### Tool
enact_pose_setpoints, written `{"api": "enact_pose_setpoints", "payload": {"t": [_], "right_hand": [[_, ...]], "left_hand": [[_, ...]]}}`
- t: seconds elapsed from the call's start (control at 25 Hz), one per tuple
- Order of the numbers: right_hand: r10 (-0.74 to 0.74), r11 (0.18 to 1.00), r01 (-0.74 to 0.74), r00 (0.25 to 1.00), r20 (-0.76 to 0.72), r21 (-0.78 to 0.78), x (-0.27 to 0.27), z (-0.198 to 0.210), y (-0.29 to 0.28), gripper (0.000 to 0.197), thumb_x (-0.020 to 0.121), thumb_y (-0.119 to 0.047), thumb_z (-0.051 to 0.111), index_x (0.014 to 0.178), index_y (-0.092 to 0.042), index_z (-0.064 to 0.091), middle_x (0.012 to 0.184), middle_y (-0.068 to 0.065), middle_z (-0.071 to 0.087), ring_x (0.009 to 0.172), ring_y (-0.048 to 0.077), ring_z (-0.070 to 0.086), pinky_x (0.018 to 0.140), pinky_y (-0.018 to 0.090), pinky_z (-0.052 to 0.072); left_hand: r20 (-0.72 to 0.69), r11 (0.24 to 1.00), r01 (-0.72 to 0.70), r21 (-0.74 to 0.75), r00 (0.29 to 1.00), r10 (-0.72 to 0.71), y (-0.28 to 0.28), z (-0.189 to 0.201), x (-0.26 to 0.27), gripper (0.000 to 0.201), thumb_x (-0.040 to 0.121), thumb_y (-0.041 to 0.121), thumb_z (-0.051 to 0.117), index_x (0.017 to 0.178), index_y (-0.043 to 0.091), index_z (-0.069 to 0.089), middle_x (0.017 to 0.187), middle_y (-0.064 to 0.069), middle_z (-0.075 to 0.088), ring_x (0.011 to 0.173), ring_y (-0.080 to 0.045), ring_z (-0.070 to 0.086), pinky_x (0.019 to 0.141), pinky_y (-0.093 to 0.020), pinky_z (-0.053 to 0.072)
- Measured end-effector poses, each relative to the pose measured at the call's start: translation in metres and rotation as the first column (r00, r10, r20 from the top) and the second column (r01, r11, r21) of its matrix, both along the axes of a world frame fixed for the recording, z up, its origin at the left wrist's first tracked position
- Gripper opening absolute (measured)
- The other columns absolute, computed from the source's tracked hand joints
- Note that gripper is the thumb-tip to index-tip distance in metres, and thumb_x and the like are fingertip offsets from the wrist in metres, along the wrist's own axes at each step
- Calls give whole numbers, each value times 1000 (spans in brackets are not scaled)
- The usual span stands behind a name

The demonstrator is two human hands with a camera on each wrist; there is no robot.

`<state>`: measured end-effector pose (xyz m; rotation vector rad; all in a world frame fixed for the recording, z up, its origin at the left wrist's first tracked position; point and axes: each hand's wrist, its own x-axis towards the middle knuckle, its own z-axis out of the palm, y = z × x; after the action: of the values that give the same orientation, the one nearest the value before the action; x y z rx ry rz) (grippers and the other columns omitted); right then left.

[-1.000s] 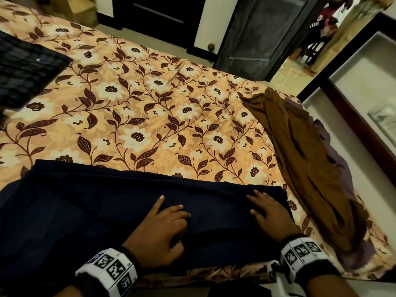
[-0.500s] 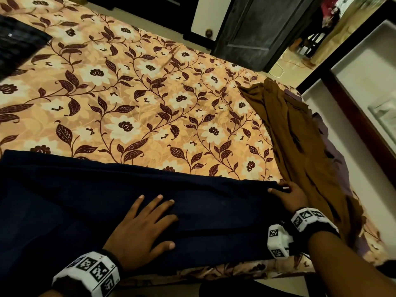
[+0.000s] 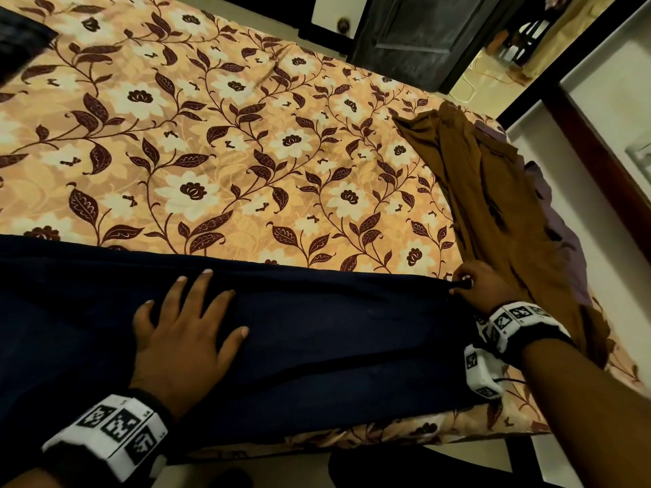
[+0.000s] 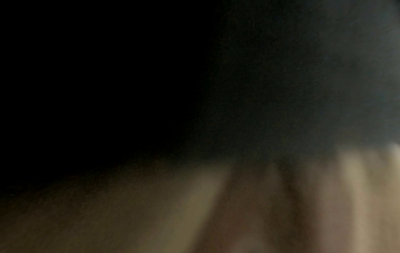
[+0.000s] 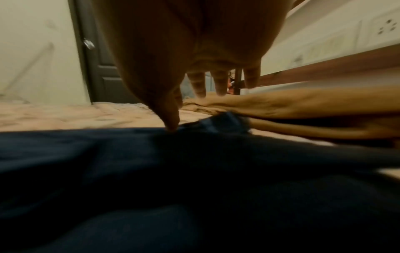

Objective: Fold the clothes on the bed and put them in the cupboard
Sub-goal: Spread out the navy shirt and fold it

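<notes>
Navy garment (image 3: pixel 317 346): smooth, flat, long band along the floral bed (image 3: pixel 246 153) edge. Our left hand (image 3: pixel 183 339) presses it, fingers spread; our right hand (image 3: pixel 482 283) pinches its far corner beside crumpled brown cloth (image 3: pixel 500 213).

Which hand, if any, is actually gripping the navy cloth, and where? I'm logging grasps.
The right hand pinches the navy garment at its far right corner. The left hand only presses flat on its middle.
</notes>
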<state>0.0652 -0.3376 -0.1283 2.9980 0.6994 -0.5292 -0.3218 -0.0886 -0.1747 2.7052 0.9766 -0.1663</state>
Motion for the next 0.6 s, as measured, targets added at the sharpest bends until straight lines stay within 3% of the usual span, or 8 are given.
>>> {"api": "enact_pose_setpoints", "payload": {"t": [0.12, 0.2, 0.28, 0.32, 0.4, 0.48, 0.52, 0.6], "right_hand": [[46, 993, -26, 985, 167, -118, -54, -3, 22, 54, 88, -29, 62, 138, -30, 41, 153, 5, 27, 140, 31, 26, 109, 53, 28], [228, 969, -240, 961, 156, 63, -119, -4, 64, 56, 94, -33, 53, 146, -29, 32, 157, 3, 22, 144, 25, 19, 114, 47, 20], [442, 888, -431, 897, -35, 159, -193, -19, 106, 55, 98, -34, 41, 150, -32, 22, 160, -4, 15, 147, 19, 10, 117, 44, 9], [479, 875, -461, 869, -125, 147, -220, -28, 120, 56, 99, -38, 33, 151, -36, 13, 161, -9, 7, 148, 17, 3, 117, 47, 2], [438, 899, -432, 887, -150, 71, -228, -45, 118, 67, 89, -68, 19, 149, -45, -4, 159, -17, -10, 147, 15, -10, 113, 54, -10], [296, 947, -308, 946, -133, -86, -185, -44, 83, 88, 68, -90, 9, 143, -52, -17, 154, -20, -23, 145, 15, -19, 108, 59, -17], [178, 967, -198, 975, -132, -160, -156, -38, 59, 93, 62, -93, 7, 141, -52, -20, 154, -17, -26, 145, 17, -19, 108, 63, -17], [-18, 965, -2, 997, -74, -261, -115, -19, 22, 99, 58, -95, 3, 142, -49, -21, 155, -10, -27, 145, 24, -19, 109, 67, -11]], "left_hand": [[50, 997, 1, 83, 999, -5, -4, -3, 4, 58, 83, 48, 42, 132, 21, 58, 149, -13, 43, 137, -39, 36, 114, -58, 4], [89, 987, 150, 66, 984, -155, -16, 4, 26, 60, 78, 36, 45, 135, 18, 56, 149, -11, 44, 139, -36, 36, 115, -54, 10], [39, 966, 258, -5, 965, -258, -36, 3, 48, 63, 87, 37, 24, 145, 21, 43, 155, -3, 36, 145, -27, 28, 117, -47, 13], [-4, 974, 218, -65, 976, -219, -41, 0, 53, 67, 90, 42, 11, 149, 23, 37, 157, 1, 32, 147, -24, 24, 118, -46, 9], [-60, 991, 98, -86, 993, -104, -37, -11, 44, 69, 89, 58, 8, 151, 34, 27, 159, 10, 23, 147, -23, 22, 116, -51, -3], [-140, 997, -7, -82, 990, -5, -16, -12, 13, 78, 78, 81, 2, 148, 47, -9, 155, 23, -10, 151, -21, -1, 103, -56, -30], [-174, 991, -97, -97, 982, 80, -3, -11, -6, 85, 69, 90, -1, 141, 51, -23, 150, 27, -23, 149, -20, -12, 96, -58, -35], [-252, 966, -252, -62, 940, 229, 14, 6, -29, 94, 62, 98, 2, 138, 53, -30, 147, 26, -32, 147, -25, -22, 92, -65, -32]]}}
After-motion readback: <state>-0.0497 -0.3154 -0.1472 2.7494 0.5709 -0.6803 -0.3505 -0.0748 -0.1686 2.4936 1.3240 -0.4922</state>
